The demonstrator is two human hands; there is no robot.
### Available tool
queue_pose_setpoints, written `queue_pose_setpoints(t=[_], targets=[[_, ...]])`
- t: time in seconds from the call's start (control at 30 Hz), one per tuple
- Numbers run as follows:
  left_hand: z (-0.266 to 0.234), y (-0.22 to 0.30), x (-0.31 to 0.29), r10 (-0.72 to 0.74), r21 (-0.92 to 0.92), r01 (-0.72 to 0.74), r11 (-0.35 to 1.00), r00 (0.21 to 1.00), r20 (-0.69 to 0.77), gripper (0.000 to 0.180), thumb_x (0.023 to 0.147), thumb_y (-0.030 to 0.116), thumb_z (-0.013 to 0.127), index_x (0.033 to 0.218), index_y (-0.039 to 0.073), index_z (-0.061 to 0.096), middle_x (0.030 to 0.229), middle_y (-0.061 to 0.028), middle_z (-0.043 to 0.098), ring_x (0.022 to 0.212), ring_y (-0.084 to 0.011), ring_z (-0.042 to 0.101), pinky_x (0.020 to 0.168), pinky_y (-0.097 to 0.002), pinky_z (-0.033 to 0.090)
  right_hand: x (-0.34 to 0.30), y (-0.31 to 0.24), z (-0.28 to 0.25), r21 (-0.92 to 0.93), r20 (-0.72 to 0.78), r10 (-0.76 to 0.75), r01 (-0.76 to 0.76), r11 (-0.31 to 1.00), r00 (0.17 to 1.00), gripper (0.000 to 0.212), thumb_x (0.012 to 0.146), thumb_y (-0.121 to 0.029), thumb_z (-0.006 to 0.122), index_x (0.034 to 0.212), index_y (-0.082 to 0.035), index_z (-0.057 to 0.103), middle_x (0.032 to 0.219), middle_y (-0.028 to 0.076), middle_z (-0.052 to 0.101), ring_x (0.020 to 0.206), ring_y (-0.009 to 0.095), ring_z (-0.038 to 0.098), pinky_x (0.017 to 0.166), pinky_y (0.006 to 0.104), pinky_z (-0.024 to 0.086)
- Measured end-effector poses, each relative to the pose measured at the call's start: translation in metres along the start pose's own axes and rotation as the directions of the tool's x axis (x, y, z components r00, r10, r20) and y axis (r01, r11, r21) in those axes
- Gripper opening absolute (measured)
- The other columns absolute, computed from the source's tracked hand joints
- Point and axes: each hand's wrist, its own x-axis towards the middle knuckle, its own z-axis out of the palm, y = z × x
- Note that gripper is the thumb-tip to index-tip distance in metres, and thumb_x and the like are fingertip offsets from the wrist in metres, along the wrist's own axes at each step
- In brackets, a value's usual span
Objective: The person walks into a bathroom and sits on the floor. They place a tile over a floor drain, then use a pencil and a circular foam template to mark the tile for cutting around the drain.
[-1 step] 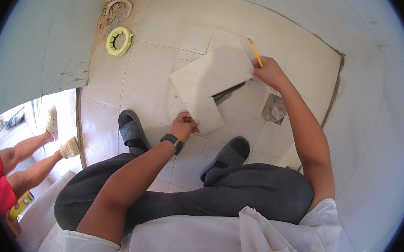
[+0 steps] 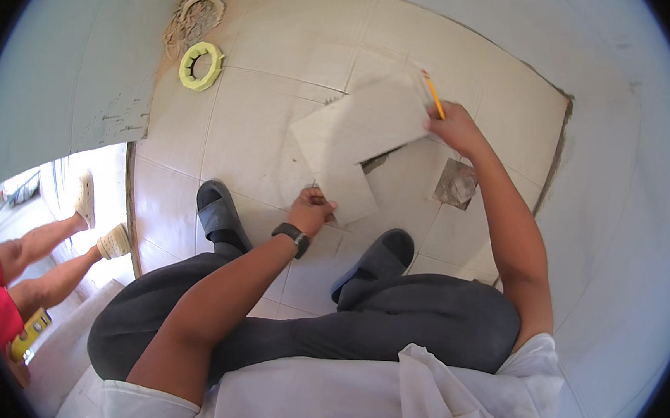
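An L-shaped piece of cream floor tile (image 2: 349,124) is held low over the tiled floor, slightly blurred. My left hand (image 2: 313,209) pinches its near corner, fingers closed on the edge. At the far right end, my right hand (image 2: 455,130) grips the tile's other edge. A yellow pencil (image 2: 434,95) is also tucked in that hand, pointing up and away. Beside the tile's inner corner a dark gap (image 2: 377,161) in the floor shows. Right of the gap is a square opening (image 2: 456,183) with something greyish in it, which I cannot make out.
A pale yellow ring-shaped roll (image 2: 201,66) lies at the far left, near a heap of rubble or cloth (image 2: 193,20). My sandalled feet (image 2: 374,264) flank the work. Walls close in on the right and left. Through a doorway, another person's legs (image 2: 59,263) and a yellow tool (image 2: 29,334) show.
The tile piece has shifted slightly to the right, with both my hands and the pencil moving along with it. Both hands keep their hold.
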Motion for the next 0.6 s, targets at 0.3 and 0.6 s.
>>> queue_pose_setpoints(t=[0.3, 0.6], targets=[[0.048, -0.032, 0.004, 0.032, 0.083, -0.035, 0.996, 0.999, 0.041, 0.032, 0.087, -0.001, 0.075, 0.113, 0.000, 0.057, 0.098, -0.0080, 0.064, 0.086, -0.0181, 0.067, 0.072, -0.0335, 0.061, -0.027, 0.048, -0.022, 0.238, 0.043, 0.150, -0.156, 0.959, 0.988, 0.014, 0.085, -0.007, 0.071, 0.091, -0.005, 0.059, 0.078, -0.003, 0.051, 0.069, 0.009, 0.048, 0.062, 0.0272, 0.040], [0.042, -0.035, 0.009, 0.094, 0.210, -0.089, 0.974, 0.995, -0.014, 0.032, 0.086, 0.002, 0.076, 0.113, -0.001, 0.058, 0.097, -0.0082, 0.064, 0.086, -0.0178, 0.066, 0.074, -0.0331, 0.060, -0.010, 0.058, -0.009, 0.188, 0.016, 0.142, -0.143, 0.972, 0.990, 0.015, 0.085, -0.009, 0.073, 0.094, -0.004, 0.062, 0.080, -0.002, 0.055, 0.070, 0.010, 0.051, 0.064, 0.0285, 0.044]])
